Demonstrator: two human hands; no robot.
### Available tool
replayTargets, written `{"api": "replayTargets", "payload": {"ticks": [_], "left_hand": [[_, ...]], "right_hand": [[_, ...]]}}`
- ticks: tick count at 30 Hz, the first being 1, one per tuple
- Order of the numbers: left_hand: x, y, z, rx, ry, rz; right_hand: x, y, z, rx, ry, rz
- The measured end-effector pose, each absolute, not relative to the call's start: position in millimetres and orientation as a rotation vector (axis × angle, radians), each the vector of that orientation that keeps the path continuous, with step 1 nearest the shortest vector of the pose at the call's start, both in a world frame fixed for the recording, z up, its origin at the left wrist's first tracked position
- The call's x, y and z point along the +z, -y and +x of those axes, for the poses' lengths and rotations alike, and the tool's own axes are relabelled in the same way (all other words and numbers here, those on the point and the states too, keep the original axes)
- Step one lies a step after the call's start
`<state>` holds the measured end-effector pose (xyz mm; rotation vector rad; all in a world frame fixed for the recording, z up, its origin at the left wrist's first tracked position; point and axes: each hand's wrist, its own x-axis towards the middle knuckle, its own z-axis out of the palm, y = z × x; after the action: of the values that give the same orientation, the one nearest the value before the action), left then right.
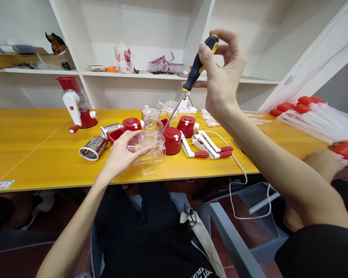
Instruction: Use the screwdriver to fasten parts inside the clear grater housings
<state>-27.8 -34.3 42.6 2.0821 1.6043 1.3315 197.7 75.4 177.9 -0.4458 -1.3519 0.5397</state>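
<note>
My left hand rests on a clear plastic housing near the front edge of the yellow table, fingers curled against its side and holding it steady. My right hand is raised above it, fingers pinched round the black-and-yellow handle of a screwdriver. The screwdriver's shaft slants down to the left, and its tip reaches the top of the clear housing.
Red bases, metal grater drums, white-and-red crank handles and an assembled red grater lie on the table. Another person's hand holds a red part at the right. White shelves stand behind. A white cable hangs off the edge.
</note>
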Motion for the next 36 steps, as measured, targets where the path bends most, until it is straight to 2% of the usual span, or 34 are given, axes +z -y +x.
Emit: {"api": "replayTargets", "payload": {"ticks": [21,30,36], "left_hand": [[40.9,31.4,-30.4,1.318,-1.497,2.036],[38.3,31.1,-27.2,1.362,-1.487,2.004],[36.5,30.1,-27.6,1.378,-1.446,1.986]], "right_hand": [[164.9,-106.4,207.1,0.677,1.278,-0.515],[171.1,-111.9,214.5,0.615,1.312,-0.456],[188.6,-80.9,221.6,0.431,1.331,-0.300]]}}
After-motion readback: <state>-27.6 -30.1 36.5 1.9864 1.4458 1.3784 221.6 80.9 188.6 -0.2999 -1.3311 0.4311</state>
